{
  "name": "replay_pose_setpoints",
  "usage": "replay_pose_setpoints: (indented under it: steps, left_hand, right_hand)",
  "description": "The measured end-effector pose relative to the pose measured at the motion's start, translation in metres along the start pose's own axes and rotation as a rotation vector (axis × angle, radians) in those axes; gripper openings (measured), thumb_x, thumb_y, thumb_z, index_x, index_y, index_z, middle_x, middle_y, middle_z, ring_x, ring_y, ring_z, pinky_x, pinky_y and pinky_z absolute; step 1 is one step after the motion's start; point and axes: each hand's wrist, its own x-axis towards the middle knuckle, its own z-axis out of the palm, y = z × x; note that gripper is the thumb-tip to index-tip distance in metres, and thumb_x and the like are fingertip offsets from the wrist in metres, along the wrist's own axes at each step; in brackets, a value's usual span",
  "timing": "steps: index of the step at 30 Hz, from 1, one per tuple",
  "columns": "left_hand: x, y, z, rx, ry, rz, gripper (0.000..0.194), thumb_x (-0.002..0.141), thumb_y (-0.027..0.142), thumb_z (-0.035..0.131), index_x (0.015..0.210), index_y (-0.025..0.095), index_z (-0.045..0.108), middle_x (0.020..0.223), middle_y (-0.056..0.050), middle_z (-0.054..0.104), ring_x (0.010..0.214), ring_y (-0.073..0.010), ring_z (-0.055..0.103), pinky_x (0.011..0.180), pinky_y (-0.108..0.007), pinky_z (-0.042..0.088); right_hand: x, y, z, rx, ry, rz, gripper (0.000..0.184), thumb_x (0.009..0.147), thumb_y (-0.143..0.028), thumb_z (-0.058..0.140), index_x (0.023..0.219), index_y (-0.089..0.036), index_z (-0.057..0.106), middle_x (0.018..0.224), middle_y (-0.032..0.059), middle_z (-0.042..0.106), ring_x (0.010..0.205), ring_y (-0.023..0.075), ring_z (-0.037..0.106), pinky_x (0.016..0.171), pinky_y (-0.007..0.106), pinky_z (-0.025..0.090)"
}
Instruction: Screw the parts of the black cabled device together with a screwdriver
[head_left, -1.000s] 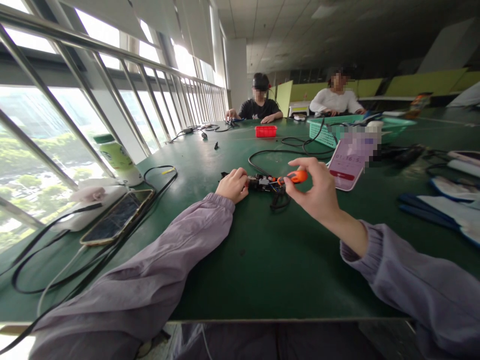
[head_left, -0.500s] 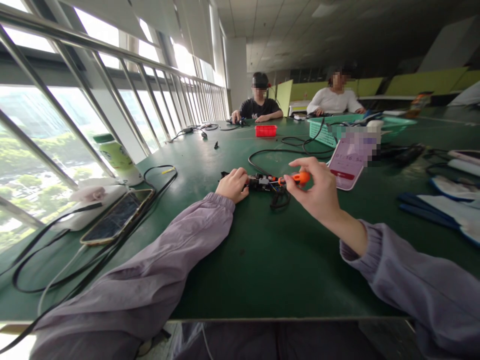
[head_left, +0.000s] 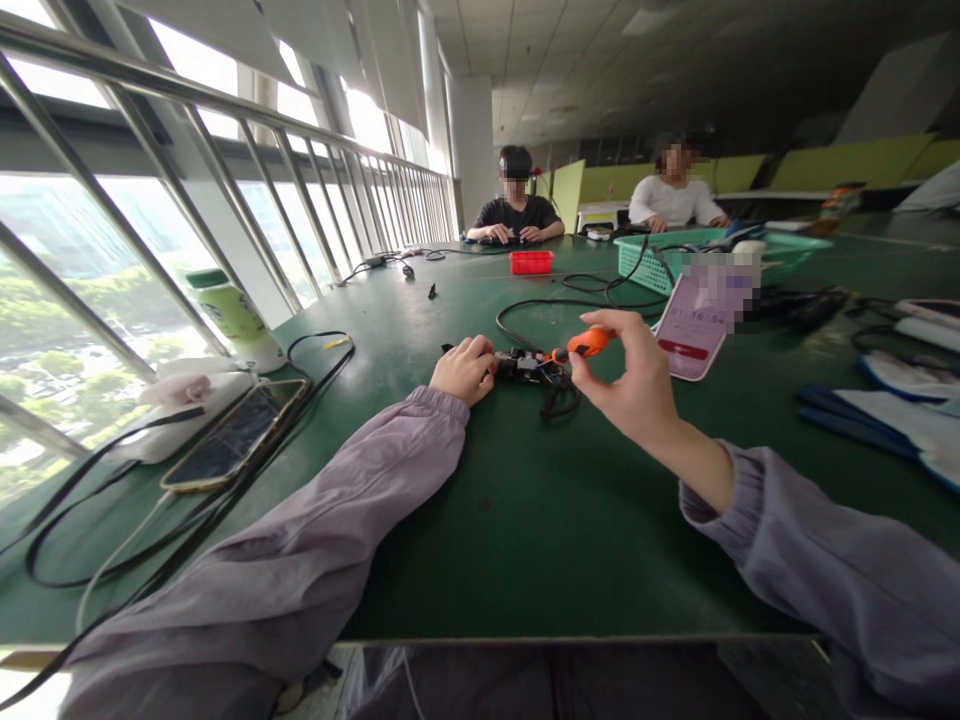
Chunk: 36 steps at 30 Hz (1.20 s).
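My left hand (head_left: 463,370) is closed around the left end of a small black device (head_left: 529,366) with exposed parts and thin wires, which lies on the green table. Between the thumb and fingers of my right hand (head_left: 630,375) is an orange and black screwdriver (head_left: 586,343), tilted down to the left. Its tip meets the device near the middle; the exact contact spot is too small to make out. A short loop of black cable (head_left: 559,402) lies at the device's near side.
Black cables and a teal basket (head_left: 649,265) are beyond my right hand, near a propped phone (head_left: 697,325). A red box (head_left: 531,263) stands farther back. Gloves (head_left: 877,420) lie right; a phone (head_left: 234,432) and bottle (head_left: 234,318) are left. Two people sit across the table.
The screwdriver's handle has shifted slightly left and up, and my right fingers have moved around it. My left hand and the device stay put. The person in black now has both hands together.
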Motion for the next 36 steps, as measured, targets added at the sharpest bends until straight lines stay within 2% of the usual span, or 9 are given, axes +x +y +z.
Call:
replay_pose_setpoints:
  steps: [5, 10, 16, 20, 26, 31, 36]
  left_hand:
    - [-0.0001, 0.0019, -0.0047, 0.020, -0.012, -0.007, 0.015, 0.075, 0.018, 0.056, 0.089, 0.019, 0.060, 0.108, -0.006, 0.056, 0.097, -0.0202, 0.052, 0.079, -0.031, 0.047]
    - [-0.0002, 0.0016, -0.0046, 0.023, -0.006, 0.009, 0.011, 0.076, 0.018, 0.055, 0.085, 0.019, 0.062, 0.107, -0.006, 0.057, 0.095, -0.0195, 0.052, 0.078, -0.030, 0.047]
    - [-0.0012, -0.0015, -0.0024, 0.000, 0.020, 0.022, 0.012, 0.078, 0.020, 0.055, 0.076, 0.022, 0.067, 0.105, -0.004, 0.059, 0.093, -0.0194, 0.054, 0.076, -0.031, 0.047]
    - [-0.0015, -0.0033, -0.0007, -0.026, 0.029, 0.013, 0.014, 0.079, 0.022, 0.057, 0.075, 0.023, 0.070, 0.105, -0.004, 0.060, 0.093, -0.0193, 0.054, 0.074, -0.031, 0.047]
    - [-0.0003, -0.0033, -0.0012, -0.023, 0.006, 0.002, 0.012, 0.079, 0.023, 0.058, 0.075, 0.023, 0.070, 0.107, -0.003, 0.061, 0.094, -0.0192, 0.056, 0.075, -0.031, 0.048]
    - [0.0004, -0.0045, -0.0016, -0.033, 0.021, 0.001, 0.012, 0.078, 0.022, 0.059, 0.073, 0.022, 0.069, 0.105, -0.002, 0.062, 0.091, -0.0179, 0.057, 0.075, -0.030, 0.047]
    - [-0.0010, -0.0064, 0.0008, -0.088, 0.058, -0.035, 0.011, 0.079, 0.023, 0.059, 0.075, 0.024, 0.070, 0.100, -0.001, 0.063, 0.088, -0.0157, 0.057, 0.072, -0.027, 0.047]
  right_hand:
    - [-0.0004, 0.0007, -0.0004, -0.079, -0.034, 0.026, 0.013, 0.075, -0.029, 0.061, 0.086, -0.024, 0.056, 0.062, -0.0018, 0.057, 0.067, 0.0187, 0.055, 0.070, 0.034, 0.046]
    - [0.0000, 0.0012, -0.0005, -0.044, -0.004, 0.001, 0.024, 0.075, -0.026, 0.060, 0.098, -0.022, 0.054, 0.087, 0.0035, 0.064, 0.077, 0.0197, 0.057, 0.072, 0.033, 0.046]
    - [0.0001, -0.0019, -0.0013, -0.063, -0.044, 0.041, 0.016, 0.075, -0.029, 0.060, 0.089, -0.023, 0.057, 0.057, -0.0022, 0.054, 0.065, 0.0187, 0.052, 0.068, 0.033, 0.044]
    - [-0.0003, -0.0019, -0.0008, -0.061, -0.056, 0.076, 0.008, 0.076, -0.029, 0.059, 0.081, -0.024, 0.056, 0.051, -0.0039, 0.051, 0.060, 0.0175, 0.051, 0.070, 0.034, 0.044]
    - [-0.0006, -0.0001, -0.0007, 0.012, -0.021, 0.041, 0.032, 0.072, -0.023, 0.058, 0.104, -0.022, 0.053, 0.087, 0.0037, 0.061, 0.078, 0.0199, 0.057, 0.074, 0.035, 0.046]
    - [-0.0010, -0.0008, -0.0009, -0.063, -0.084, 0.031, 0.015, 0.073, -0.026, 0.059, 0.088, -0.023, 0.056, 0.056, -0.0032, 0.051, 0.063, 0.0181, 0.051, 0.071, 0.034, 0.044]
    - [-0.0006, -0.0022, -0.0007, -0.057, -0.073, 0.034, 0.016, 0.074, -0.027, 0.059, 0.089, -0.023, 0.056, 0.057, -0.0027, 0.051, 0.065, 0.0183, 0.050, 0.069, 0.033, 0.043]
